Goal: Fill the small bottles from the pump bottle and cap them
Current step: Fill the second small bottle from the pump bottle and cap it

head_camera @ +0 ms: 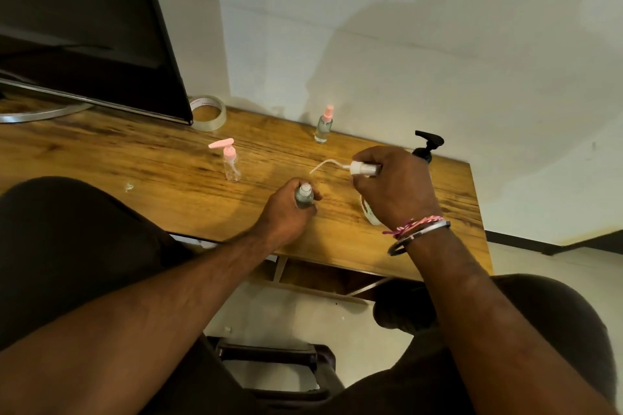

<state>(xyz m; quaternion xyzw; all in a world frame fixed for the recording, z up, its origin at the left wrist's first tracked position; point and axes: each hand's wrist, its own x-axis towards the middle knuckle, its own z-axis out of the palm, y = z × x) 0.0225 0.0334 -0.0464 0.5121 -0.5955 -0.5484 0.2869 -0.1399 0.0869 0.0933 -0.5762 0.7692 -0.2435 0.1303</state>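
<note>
Two hands work at the near edge of the wooden table [135,152]. The left hand [286,212] grips an uncapped small bottle [304,196], fingers and thumb curled round its body so that only the threaded neck and open mouth stand clear above them; the bottle rests upright on the table and appears to hold some liquid. The right hand [394,185] pinches a white spray cap [362,168] at its fingertips, held above and to the right of the bottle, well apart from its mouth. From the cap a thin dip tube [323,164] curves leftward, its free end hanging above the open neck but not yet inside it.

Risks, as judged from this arrangement: the tube is bent and springy, so its tip may miss the narrow mouth and catch on the rim, which could tip the bottle or flick drops onto the table. A cap lowered at a tilt may cross-thread and seal poorly. If the bottle is too full, the entering tube may push liquid over the neck. A loosened left-hand grip during twisting would let the bottle spin rather than tighten.

Behind the right hand stands the black-topped pump bottle [428,145], partly hidden. Farther back stand a capped bottle with a pink sprayer [324,126] and another with a pink pump top [231,162], seemingly empty. A tape roll [209,113] lies beside a monitor [84,27].
</note>
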